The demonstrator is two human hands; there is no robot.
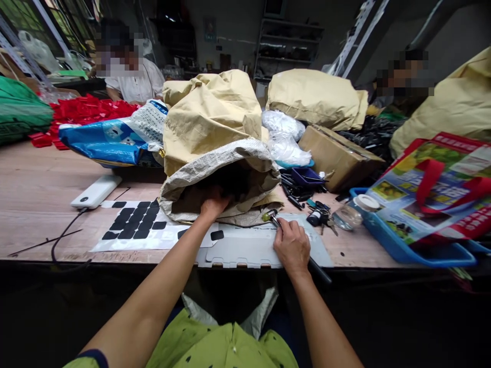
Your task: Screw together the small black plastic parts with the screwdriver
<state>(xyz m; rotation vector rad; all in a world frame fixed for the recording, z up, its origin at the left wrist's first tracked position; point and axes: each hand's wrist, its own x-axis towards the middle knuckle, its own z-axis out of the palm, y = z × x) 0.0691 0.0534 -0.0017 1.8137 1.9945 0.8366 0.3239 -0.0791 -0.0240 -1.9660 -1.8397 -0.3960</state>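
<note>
My left hand (215,203) reaches into the mouth of a tan woven sack (213,120) with a pale lining. Its fingers are lost in the dark inside, where dark contents show faintly. In my right hand (293,244), closed around it, is a tool with a black handle (319,271) and a shiny metal end (273,217); I cannot make out its exact kind. That end rests near the sack's lower edge, above a grey board (245,248). Left of the sack lies a white sheet (111,244) with rows of black rounded-square stickers (135,221).
A white power bank (95,191) with a cable sits at left. Beyond are a blue-and-white bag (111,140) and red pieces (88,110). At right are a cardboard box (337,153), keys (332,225), a clear jar (347,217) and a blue tray (414,253). Two people sit opposite.
</note>
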